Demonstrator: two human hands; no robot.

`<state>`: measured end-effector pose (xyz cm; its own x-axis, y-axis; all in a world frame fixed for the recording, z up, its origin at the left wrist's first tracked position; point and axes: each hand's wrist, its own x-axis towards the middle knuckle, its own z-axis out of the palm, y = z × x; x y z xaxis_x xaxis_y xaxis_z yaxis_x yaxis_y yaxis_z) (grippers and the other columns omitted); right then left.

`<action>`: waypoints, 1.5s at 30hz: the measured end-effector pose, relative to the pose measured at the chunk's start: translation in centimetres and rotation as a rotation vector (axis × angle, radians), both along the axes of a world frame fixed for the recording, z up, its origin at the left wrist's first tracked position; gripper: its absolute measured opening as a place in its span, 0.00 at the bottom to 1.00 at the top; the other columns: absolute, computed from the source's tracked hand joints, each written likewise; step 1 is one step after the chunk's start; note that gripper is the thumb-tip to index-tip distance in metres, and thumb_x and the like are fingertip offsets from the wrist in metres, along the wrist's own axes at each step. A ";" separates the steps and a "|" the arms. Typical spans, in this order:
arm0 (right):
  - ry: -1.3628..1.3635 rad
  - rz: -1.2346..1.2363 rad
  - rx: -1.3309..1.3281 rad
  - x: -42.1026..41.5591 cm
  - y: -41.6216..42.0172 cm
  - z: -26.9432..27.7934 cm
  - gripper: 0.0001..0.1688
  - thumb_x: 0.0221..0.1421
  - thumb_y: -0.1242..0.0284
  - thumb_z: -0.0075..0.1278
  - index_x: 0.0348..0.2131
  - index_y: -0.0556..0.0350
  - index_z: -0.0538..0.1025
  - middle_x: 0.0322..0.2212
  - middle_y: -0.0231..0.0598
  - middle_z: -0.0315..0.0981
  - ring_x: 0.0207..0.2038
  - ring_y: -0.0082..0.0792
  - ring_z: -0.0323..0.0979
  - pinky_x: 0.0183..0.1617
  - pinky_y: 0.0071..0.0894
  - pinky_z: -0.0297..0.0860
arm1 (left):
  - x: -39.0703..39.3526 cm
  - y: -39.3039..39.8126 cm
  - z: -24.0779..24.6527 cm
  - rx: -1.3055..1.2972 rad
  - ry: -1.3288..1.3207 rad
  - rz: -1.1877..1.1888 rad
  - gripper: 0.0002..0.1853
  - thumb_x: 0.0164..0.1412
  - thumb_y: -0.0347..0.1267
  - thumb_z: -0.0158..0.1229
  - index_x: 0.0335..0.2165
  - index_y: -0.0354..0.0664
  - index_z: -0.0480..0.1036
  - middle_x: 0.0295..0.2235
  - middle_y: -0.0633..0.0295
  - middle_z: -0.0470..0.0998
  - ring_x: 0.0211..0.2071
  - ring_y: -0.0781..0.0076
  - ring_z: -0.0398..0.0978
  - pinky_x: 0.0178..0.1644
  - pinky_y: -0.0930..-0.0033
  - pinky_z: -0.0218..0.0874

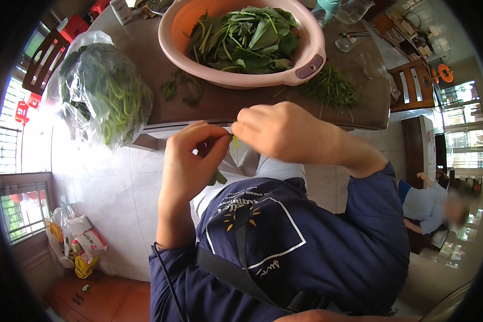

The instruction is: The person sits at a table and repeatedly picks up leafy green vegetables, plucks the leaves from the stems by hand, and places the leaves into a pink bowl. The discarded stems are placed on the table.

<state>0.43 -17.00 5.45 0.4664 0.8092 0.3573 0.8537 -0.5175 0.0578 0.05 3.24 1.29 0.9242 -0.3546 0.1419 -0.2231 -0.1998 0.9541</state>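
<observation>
My left hand [189,157] pinches a leafy green between thumb and forefinger, and a dark leaf [218,177] hangs out below the palm. Close against its fingertips is my right hand [281,133], slightly blurred, with fingers drawn together at a thin green strand [235,140]. Most of the stem is hidden by the fingers. Both hands are above my lap, just off the table edge. Beyond them, a pink plastic basin [225,78] holds a heap of leafy greens [245,40]. A pile of thin green trimmings [334,89] lies at the basin's right.
A clear plastic bag [100,88] full of greens stands at the left of the brown table [221,102]. Loose scraps [183,88] lie before the basin. A wooden chair [412,86] is at right, and a person [430,205] sits farther off. Bags [76,237] rest on the floor.
</observation>
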 end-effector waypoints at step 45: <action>1.322 -0.140 1.611 -2.3 2.6 -3.1 0.07 0.59 0.76 0.47 0.35 0.62 0.75 0.18 0.27 0.67 0.15 0.11 0.57 0.18 0.12 0.54 | -0.4 -1.9 1.1 -0.449 0.188 -0.101 0.07 0.61 0.25 0.51 0.28 0.31 0.71 0.24 0.67 0.72 0.24 0.84 0.66 0.28 0.82 0.57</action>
